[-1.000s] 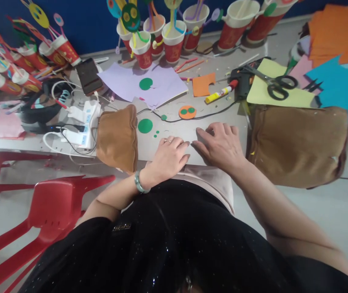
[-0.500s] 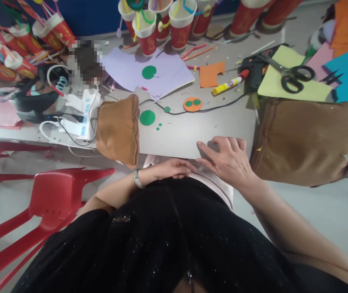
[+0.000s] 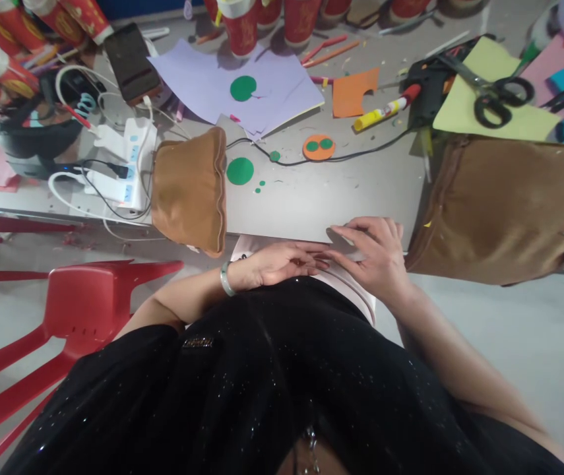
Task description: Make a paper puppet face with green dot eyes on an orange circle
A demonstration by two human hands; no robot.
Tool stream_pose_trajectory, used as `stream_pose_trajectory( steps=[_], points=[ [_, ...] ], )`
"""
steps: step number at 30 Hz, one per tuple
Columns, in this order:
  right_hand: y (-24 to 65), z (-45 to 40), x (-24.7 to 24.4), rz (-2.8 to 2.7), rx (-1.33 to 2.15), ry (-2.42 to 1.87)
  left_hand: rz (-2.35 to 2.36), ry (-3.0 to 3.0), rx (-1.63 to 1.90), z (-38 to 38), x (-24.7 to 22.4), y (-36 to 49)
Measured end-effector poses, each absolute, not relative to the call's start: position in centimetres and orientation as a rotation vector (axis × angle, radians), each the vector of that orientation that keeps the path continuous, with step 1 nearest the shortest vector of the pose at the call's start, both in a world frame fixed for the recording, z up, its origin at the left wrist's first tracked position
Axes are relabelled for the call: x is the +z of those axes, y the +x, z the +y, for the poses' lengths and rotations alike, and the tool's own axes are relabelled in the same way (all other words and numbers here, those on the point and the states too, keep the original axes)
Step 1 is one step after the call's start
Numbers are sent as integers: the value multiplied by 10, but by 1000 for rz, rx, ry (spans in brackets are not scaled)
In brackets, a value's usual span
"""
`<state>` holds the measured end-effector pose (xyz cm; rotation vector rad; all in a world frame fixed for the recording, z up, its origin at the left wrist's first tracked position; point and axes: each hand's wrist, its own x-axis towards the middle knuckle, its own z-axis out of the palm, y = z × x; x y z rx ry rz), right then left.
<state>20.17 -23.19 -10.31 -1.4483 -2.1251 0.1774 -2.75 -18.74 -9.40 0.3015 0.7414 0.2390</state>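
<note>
My left hand [image 3: 284, 262] is held just below the table's front edge, fingers stretched out loosely and nothing visible in them. Close beside it, my right hand [image 3: 375, 254] has its fingers apart at the table edge, and its thumb comes near my left fingertips. I cannot tell whether they touch. Beyond the hands on the table lie a large green paper circle [image 3: 240, 171], a small green circle [image 3: 274, 156], tiny green dots [image 3: 262, 183] and an orange paper oval [image 3: 318, 155] bearing two green circles.
A tan cushion [image 3: 187, 191] and a brown cushion [image 3: 514, 208] overhang the table edge. Behind are purple paper [image 3: 282, 102], an orange scrap [image 3: 348, 99], a yellow marker [image 3: 380, 115], scissors [image 3: 499, 99], a phone [image 3: 132, 64], a power strip [image 3: 136, 161] and red cups [image 3: 241, 30]. A red chair [image 3: 88, 300] stands left.
My right hand has drawn in toward my left hand, and my left hand has turned with its fingers reaching further right. The whole view has shifted slightly, with the table objects higher in it.
</note>
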Motion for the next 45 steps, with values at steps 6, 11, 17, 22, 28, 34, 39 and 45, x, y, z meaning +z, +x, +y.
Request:
stream_pose_trajectory(
  steps=[6,11,17,22,28,34,39,45],
  points=[
    [200,-231,-107,-2129,121,-1425,763,356,269,-189,-86,-33],
    [201,-230,-113,-2261,-56,-1395,776,361,279,-188,-87,-35],
    [201,-228,-112,-2212,-55,-1367,855,400,246,-187,-81,-35],
    [199,-224,-105,-2083,113,-1464,847,409,230,-188,-81,-32],
    [197,-224,-93,-1903,365,-1554,789,456,189,-189,-88,-34],
    [196,-221,-77,-1598,708,-1486,656,793,129,-180,-68,-40],
    [198,-207,-74,-1332,1026,-1385,778,1338,456,-162,-42,-39],
    [196,-190,-66,-1079,1436,-1238,890,1916,929,-142,-45,-28]
  ],
)
